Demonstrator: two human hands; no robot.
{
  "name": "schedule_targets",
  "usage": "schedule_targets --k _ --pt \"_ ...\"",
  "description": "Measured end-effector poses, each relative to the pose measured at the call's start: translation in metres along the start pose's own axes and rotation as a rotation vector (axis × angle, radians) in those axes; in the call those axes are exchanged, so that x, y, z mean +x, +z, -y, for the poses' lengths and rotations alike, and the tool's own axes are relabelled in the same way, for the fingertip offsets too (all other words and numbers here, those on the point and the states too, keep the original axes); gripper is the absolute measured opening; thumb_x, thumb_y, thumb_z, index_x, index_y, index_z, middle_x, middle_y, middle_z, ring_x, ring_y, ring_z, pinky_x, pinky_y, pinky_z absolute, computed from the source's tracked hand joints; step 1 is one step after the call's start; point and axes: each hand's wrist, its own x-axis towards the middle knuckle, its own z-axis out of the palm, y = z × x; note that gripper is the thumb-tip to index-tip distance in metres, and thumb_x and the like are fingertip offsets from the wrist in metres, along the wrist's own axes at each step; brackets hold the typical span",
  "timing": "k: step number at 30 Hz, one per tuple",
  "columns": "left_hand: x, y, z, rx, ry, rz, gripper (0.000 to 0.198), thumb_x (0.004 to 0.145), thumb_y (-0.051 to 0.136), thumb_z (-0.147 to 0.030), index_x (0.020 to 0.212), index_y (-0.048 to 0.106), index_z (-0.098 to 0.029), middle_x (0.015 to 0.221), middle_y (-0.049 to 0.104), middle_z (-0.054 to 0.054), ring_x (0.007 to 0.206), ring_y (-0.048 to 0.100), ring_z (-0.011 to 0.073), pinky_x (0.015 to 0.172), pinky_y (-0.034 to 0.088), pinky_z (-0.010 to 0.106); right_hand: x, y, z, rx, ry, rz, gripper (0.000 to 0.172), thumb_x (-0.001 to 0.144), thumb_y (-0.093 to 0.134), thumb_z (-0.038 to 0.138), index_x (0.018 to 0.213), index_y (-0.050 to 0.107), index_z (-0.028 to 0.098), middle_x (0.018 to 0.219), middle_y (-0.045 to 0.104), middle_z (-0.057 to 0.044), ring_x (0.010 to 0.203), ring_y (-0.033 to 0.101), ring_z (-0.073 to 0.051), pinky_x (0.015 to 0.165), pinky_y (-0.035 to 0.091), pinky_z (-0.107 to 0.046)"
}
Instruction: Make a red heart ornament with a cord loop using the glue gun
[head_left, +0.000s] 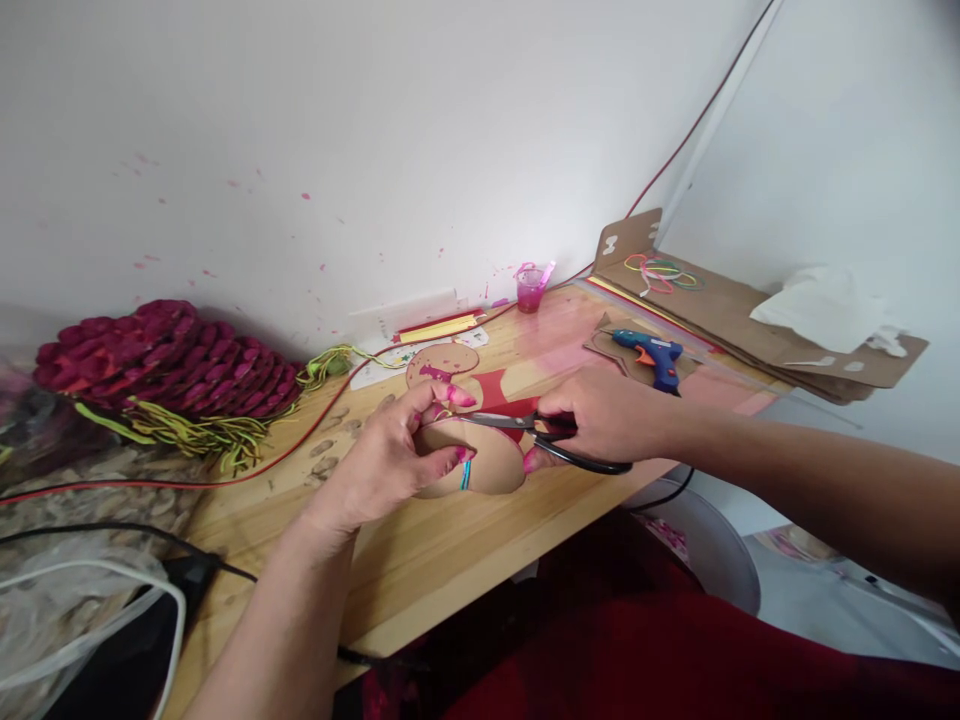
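Observation:
My left hand [409, 440] grips a rounded cardboard piece [487, 462] by its left side, thumb on top. A short strip of turquoise cord [466, 474] lies against the cardboard beside that thumb. In my right hand [589, 420] is a pair of black-handled scissors [540, 436], fingers wrapped round the handles. The blades point left along the cardboard's upper edge, close to my left fingers. Pink stains mark the fingertips of both hands. Behind them lie red material [499, 392] and another rounded cardboard piece [450, 358] with pink spots.
A blue glue gun [654, 357] rests on cardboard at right. A cup of pink liquid [529, 290] stands by the wall. Stacked magenta pieces [165, 360] with yellow-green yarn sit at left. A red cable [300, 440] crosses the wooden table [480, 570]. Flat cardboard [720, 300] overhangs the right end.

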Motion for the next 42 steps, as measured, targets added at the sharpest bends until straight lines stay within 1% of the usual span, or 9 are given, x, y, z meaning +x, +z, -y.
schedule_targets --k 9,22,25,27,31,33,38,40,42 --pt "0.0 0.0 0.003 0.011 -0.066 -0.041 0.036 0.079 0.074 -0.018 0.105 0.05 -0.022 0.082 0.059 -0.002 0.061 0.051 0.008 0.053 0.038 0.018 0.0 -0.001 -0.001 0.013 0.0 0.002 0.043 0.086 0.056 0.051 0.06 0.051 0.017 0.058 0.053 0.0 0.056 0.041 -0.011 0.058 0.02 -0.03" --pt "0.002 0.001 0.001 -0.127 -0.074 -0.047 0.039 0.077 0.077 -0.016 0.096 0.044 -0.023 0.08 0.057 -0.004 0.063 0.053 0.0075 0.056 0.042 0.018 -0.001 0.006 -0.007 0.082 -0.018 -0.066 0.048 0.084 0.06 0.058 0.059 0.052 0.018 0.056 0.05 0.001 0.054 0.04 -0.011 0.057 0.021 -0.029" --pt "0.002 0.001 0.0 -0.127 -0.06 -0.056 0.039 0.076 0.076 -0.014 0.095 0.044 -0.023 0.082 0.057 -0.004 0.063 0.052 0.0074 0.057 0.042 0.018 -0.001 0.004 -0.007 0.125 0.031 -0.103 0.05 0.08 0.062 0.061 0.058 0.05 0.018 0.053 0.045 0.003 0.052 0.037 -0.011 0.055 0.022 -0.028" --pt "0.002 0.0 0.0 -0.124 -0.032 -0.072 0.039 0.076 0.075 -0.013 0.094 0.043 -0.023 0.082 0.055 -0.005 0.062 0.051 0.0068 0.056 0.042 0.017 0.0 0.001 -0.007 0.265 0.1 -0.07 0.053 0.079 0.06 0.067 0.058 0.052 0.018 0.052 0.045 0.002 0.05 0.039 -0.011 0.052 0.024 -0.028" --pt "0.003 -0.005 0.0 -0.013 0.022 -0.134 0.036 0.075 0.075 -0.015 0.097 0.048 -0.023 0.089 0.058 -0.002 0.072 0.056 0.0099 0.063 0.046 0.02 -0.003 -0.004 -0.008 0.861 0.226 0.026 0.064 0.085 0.039 0.076 0.066 0.058 0.018 0.05 0.047 0.0 0.043 0.044 -0.013 0.045 0.031 -0.028" --pt "0.003 -0.007 0.001 0.056 0.027 -0.151 0.034 0.076 0.075 -0.018 0.1 0.051 -0.022 0.091 0.06 0.0 0.076 0.059 0.0122 0.066 0.048 0.022 -0.007 -0.005 -0.011 0.958 0.264 -0.012 0.063 0.082 0.045 0.077 0.066 0.059 0.017 0.05 0.047 0.001 0.042 0.044 -0.013 0.043 0.032 -0.028" --pt "0.002 -0.013 -0.001 0.138 0.035 -0.171 0.03 0.075 0.077 -0.022 0.096 0.056 -0.022 0.085 0.06 -0.001 0.071 0.057 0.0115 0.062 0.046 0.021 -0.024 0.003 -0.025 0.712 0.311 -0.157 0.05 0.075 0.065 0.068 0.068 0.059 0.018 0.054 0.052 0.002 0.048 0.05 -0.012 0.048 0.035 -0.026" --pt "0.0 -0.016 -0.006 0.131 0.015 -0.186 0.03 0.073 0.078 -0.023 0.094 0.056 -0.022 0.081 0.059 -0.002 0.067 0.056 0.0109 0.059 0.045 0.021 -0.032 0.008 -0.03 0.607 0.334 -0.1 0.049 0.071 0.071 0.066 0.064 0.058 0.018 0.054 0.052 0.002 0.049 0.048 -0.012 0.047 0.032 -0.026" --pt "-0.004 -0.019 -0.011 0.145 -0.028 -0.198 0.032 0.073 0.079 -0.028 0.096 0.056 -0.023 0.08 0.061 -0.002 0.065 0.056 0.0116 0.057 0.044 0.021 -0.04 0.014 -0.035 0.64 0.331 0.023 0.049 0.072 0.069 0.066 0.069 0.063 0.018 0.057 0.053 0.002 0.05 0.049 -0.012 0.047 0.032 -0.025"
